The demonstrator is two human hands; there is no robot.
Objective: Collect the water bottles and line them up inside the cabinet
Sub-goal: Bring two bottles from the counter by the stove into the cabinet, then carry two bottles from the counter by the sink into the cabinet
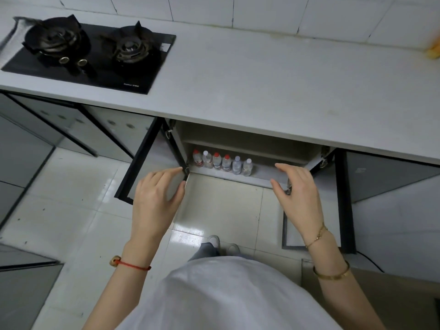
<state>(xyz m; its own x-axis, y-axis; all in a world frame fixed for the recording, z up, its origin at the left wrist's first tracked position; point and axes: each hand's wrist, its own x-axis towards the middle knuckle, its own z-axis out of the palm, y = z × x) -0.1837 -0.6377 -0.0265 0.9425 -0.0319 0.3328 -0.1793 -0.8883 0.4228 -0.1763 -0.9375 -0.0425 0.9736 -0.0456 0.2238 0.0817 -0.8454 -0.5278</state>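
Head view. Six water bottles (pixel 222 162) stand upright in a row on the lower shelf of the cabinet (pixel 242 148), at centre frame under the surface (pixel 262 79). Both cabinet doors stand open. The left hand (pixel 158 195), fingers spread and holding nothing, sits at the edge of the left door (pixel 142 163). The right hand (pixel 297 189), likewise spread and empty, sits near the right door (pixel 342 206). No bottles show on the surface or floor. Judgement: the lining-up step appears complete. The next move probably calls for swinging both doors shut.
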